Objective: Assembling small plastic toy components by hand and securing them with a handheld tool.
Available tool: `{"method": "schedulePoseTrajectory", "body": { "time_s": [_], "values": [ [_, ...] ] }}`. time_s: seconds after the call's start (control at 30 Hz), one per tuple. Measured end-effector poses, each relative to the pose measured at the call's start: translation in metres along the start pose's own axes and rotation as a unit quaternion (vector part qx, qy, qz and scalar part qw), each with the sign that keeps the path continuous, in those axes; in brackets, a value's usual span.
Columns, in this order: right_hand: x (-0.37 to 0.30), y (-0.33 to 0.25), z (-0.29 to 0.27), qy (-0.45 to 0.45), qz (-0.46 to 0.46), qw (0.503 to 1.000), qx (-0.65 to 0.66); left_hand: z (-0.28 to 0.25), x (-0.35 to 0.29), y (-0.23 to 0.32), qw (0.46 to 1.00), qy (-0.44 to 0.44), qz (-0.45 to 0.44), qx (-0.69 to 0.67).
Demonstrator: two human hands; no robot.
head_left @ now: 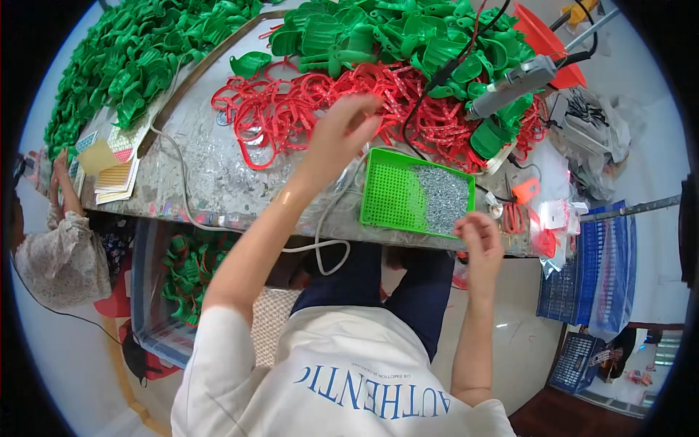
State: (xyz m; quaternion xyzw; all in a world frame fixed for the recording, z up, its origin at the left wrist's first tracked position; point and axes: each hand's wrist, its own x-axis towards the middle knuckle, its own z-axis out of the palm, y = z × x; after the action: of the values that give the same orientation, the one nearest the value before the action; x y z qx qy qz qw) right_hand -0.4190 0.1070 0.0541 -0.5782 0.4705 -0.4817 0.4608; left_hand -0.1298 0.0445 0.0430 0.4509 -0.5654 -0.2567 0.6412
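1. Your left hand [341, 137] is half open at the frame's centre, above the red straps [256, 154]; you cannot tell whether it holds anything.
2. Your right hand [483, 244] is curled, fingertips bunched at the green tray's [389, 195] lower-right corner; any small thing pinched there is too tiny to tell.
3. Inside that tray, small metal pieces [448, 198] fill the right side.
4. Beyond the straps, green plastic parts [324, 42] heap across the table [218, 186], upper middle.
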Motion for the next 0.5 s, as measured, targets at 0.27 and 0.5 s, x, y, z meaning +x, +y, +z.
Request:
{"method": "schedulePoseTrajectory", "body": {
  "time_s": [0.27, 0.5],
  "values": [
    [-0.040, 0.023, 0.011, -0.123, 0.062, 0.989, -0.050, 0.066, 0.131, -0.077, 0.905, -0.033, 0.136, 0.402],
    [-0.053, 0.039, 0.000, -0.098, 0.070, 0.990, -0.075, 0.040, 0.106, -0.060, 0.901, -0.068, 0.200, 0.377]
  ]
}}
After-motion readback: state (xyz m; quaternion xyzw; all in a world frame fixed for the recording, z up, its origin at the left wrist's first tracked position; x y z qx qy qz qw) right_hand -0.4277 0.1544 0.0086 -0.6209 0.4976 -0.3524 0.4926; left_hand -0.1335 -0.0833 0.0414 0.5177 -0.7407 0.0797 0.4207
